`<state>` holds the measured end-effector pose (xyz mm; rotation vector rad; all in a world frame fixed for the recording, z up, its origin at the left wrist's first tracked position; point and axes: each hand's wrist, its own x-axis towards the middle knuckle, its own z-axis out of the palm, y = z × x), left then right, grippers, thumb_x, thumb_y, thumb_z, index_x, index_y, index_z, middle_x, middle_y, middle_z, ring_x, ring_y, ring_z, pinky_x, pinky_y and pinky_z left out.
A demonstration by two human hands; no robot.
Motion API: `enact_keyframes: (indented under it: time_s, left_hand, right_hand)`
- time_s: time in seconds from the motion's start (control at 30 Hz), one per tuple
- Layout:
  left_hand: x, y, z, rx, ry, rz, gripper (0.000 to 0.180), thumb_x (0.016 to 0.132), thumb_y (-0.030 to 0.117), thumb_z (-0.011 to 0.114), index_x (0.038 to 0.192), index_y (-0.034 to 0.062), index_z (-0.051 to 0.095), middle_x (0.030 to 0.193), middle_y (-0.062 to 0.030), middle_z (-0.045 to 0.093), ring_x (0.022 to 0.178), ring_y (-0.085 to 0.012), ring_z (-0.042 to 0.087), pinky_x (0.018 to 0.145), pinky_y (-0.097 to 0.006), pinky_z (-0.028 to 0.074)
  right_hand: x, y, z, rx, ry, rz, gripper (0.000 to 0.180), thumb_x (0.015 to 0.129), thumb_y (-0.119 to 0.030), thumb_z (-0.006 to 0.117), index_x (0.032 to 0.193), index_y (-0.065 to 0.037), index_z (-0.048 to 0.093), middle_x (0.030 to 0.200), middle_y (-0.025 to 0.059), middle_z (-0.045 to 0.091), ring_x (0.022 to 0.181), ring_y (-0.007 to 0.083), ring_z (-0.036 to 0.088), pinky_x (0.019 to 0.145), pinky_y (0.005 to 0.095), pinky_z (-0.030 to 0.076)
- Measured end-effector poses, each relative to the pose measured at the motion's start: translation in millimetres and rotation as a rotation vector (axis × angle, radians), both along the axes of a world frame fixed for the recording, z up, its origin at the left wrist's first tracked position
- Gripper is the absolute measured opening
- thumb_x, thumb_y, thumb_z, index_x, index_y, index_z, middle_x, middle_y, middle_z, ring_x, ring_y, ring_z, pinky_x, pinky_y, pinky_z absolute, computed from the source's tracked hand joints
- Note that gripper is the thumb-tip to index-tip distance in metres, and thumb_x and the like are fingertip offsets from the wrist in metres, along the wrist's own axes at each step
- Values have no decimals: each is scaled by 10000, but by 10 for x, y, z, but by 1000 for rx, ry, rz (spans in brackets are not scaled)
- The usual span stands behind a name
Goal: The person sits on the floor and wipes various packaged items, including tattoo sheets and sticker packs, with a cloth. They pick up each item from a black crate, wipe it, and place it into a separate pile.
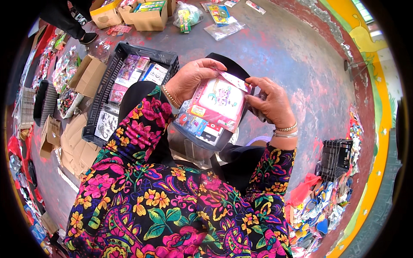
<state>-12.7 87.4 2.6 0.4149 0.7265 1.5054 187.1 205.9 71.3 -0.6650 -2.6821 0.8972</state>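
We've got both hands up in front of us, approx centre of the view, on one flat pink packet (217, 103) w/ a cartoon picture on a white panel. Left hand (189, 79) is curled over the packet's top-left corner, fingers bent down onto the top edge, thumb side behind it, so it's gripping the packet. Right hand (269, 103) is closed on the packet's right edge, fingertips pressing near a small pink-and-white header strip (234, 80) at the top right. Packet sits tilted, top edge leaning to our right, held off the floor.

Just under the packet there's a clear plastic bag (200, 129) w/ more colourful cards showing through; it touches the packet's lower edge and lies over our lap. Whether either hand also pinches it, we can't tell.

Beaded bracelets on both wrists, floral sleeves (142, 129) coming in from the lower edge.

To our left on the floor is a dark plastic crate (103, 86) holding flat packets, w/ flattened cardboard (75, 146) beside it. Further off, top of view, open cardboard boxes (148, 17) and loose bags on the grey-red floor (297, 51). To our right, a black basket (337, 157) near a heap of mixed colourful packets (320, 206). Another person's dark shoe (88, 38) shows top left, well apart from us
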Motion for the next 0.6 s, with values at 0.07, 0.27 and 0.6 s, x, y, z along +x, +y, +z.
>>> enact_keyframes:
  time_s: [0.07, 0.27, 0.6]
  left_hand:
    - [-6, -1, -3, -17, -3, 4, 195, 819, 0, 513, 1007, -42, 542, 948, -126, 592, 837, -185, 622, 752, -291, 533]
    - [-26, 1, 1, -53, -8, -2, 164, 820, -10, 503, 977, -39, 544, 929, -131, 592, 812, -186, 626, 724, -285, 541]
    - [-63, 15, -46, -58, -16, -3, 151, 831, -8, 495, 971, -35, 546, 931, -133, 595, 815, -192, 629, 725, -290, 544]
  right_hand:
    - [-28, -12, -35, 25, -15, -10, 301, 721, -157, 646, 1012, -83, 621, 822, 86, 601, 709, 222, 591, 643, 295, 472]
    - [-59, -25, -126, 75, 168, -81, 223, 708, -171, 661, 911, -80, 650, 821, 73, 620, 633, 204, 601, 582, 280, 478]
    - [-87, -52, -125, 400, 271, 2, 102, 716, -132, 657, 804, -82, 655, 779, 48, 630, 632, 210, 605, 562, 282, 483]
